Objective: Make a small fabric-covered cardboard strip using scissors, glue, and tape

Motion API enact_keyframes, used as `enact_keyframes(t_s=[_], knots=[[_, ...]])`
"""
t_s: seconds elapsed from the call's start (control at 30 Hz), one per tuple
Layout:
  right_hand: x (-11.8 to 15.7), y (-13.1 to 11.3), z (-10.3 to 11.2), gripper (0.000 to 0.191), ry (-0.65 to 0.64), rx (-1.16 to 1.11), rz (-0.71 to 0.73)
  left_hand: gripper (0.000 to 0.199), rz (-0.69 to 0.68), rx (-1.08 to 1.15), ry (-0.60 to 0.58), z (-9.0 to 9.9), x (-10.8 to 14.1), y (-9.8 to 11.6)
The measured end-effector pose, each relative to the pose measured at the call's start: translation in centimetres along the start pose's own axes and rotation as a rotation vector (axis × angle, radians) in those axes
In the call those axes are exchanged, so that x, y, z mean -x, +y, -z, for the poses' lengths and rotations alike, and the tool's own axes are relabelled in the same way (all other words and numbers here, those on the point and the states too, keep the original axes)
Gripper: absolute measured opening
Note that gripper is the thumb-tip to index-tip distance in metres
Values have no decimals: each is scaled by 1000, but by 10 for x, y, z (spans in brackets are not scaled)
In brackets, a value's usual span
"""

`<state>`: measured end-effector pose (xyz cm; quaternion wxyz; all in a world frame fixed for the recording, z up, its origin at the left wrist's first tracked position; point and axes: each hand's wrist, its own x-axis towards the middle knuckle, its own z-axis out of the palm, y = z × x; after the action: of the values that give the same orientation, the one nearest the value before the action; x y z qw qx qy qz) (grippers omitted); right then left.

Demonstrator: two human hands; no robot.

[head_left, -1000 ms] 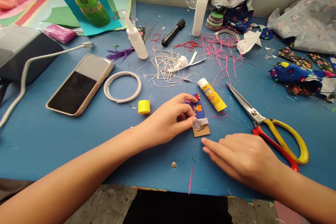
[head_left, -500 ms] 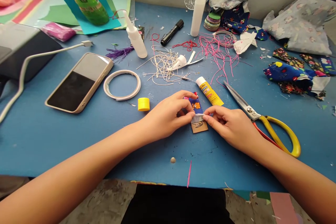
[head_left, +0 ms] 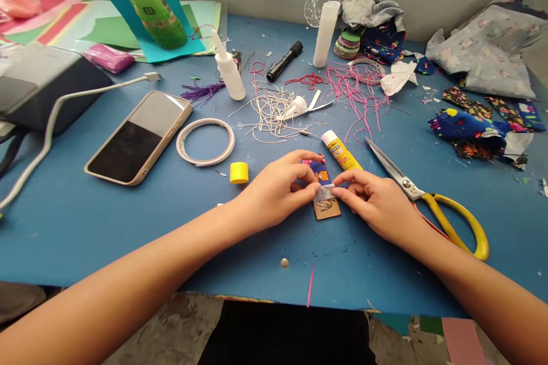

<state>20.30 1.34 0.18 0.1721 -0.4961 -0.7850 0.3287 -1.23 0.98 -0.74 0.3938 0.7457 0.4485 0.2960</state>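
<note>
Card (head_left: 327, 210): brown, with dark drawn lines, flat on the bench (head_left: 257, 256) between the two hands; its near end lies bare.
Cloth (head_left: 322, 175): blue print, over the far part of the card; at its near edge a pale flap (head_left: 324, 193) crosses the card.
Left hand (head_left: 282, 189): at the card's left side; thumb and fingers narrow, pinching the flap's left end, index finger stretched over the cloth.
Right hand (head_left: 377, 201): at the card's right side; thumb and index finger nearly together, pinching the flap's right end.
Change: a second ago the right hand lay apart from the card, fingers straight; now it grips the flap opposite the left hand. In effect, the flap appears controlled from both ends.
Glue stick (head_left: 339, 150): uncapped, beyond the card to the right, partly behind the right hand.
Yellow cap (head_left: 238, 173): left of the card, past the left hand.
Scissors (head_left: 406, 183): right of the card, blades slightly apart or shut, cannot tell.
White string (head_left: 269, 111): tangled, beyond the card to the left.
</note>
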Motion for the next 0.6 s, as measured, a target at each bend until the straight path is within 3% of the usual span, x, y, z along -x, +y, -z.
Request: enact_keyframes(t_s=[0.27,0.47,0.6], knots=[[5,4,-5,18,68,54,104,14,-132,-358,118,-7,8,-1],[7,0,0,28,13,29,60,11,-126,-420,163,-17,5,-2],[3,-3,13,28,-71,-83,25,8,-153,-397,226,-9,4,12]])
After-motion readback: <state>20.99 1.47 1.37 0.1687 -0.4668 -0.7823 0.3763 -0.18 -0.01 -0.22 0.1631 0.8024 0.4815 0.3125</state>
